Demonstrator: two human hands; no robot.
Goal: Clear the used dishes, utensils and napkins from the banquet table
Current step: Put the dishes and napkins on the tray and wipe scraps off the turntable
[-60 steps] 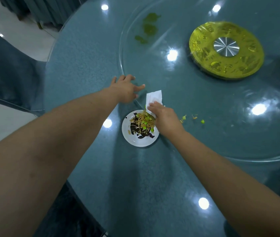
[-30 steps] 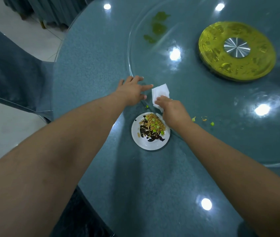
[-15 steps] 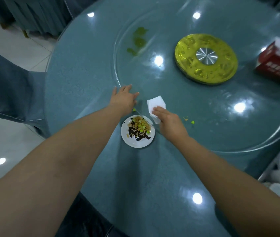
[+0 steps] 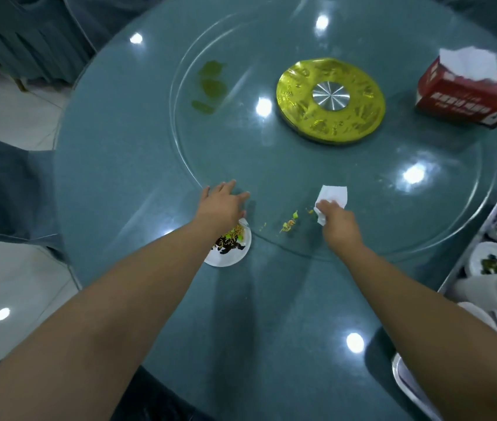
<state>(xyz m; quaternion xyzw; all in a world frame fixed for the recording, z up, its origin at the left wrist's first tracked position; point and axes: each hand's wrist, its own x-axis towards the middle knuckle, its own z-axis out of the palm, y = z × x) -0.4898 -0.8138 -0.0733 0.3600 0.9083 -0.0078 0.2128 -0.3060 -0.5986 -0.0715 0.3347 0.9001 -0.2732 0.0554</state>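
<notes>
Right hand [image 4: 336, 221]: your fingers pinch the white napkin [image 4: 332, 197], centre-right of frame on the glass turntable [image 4: 271, 153].
Left hand [image 4: 223, 205]: fingers spread flat on the worktop [image 4: 271, 314], just above the small plate [image 4: 229, 253].
Scraps [image 4: 289, 223]: loose, between your hands.
Napkin handling: light, soft, probably crumples; bunch it.
Plate: stiff, likely greasy; take the rim.

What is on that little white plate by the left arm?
The white plate holds leftover noodles, green bits and dark sauce. The left hand and wrist cover its far edge, so anything lying there cannot be seen.
</notes>
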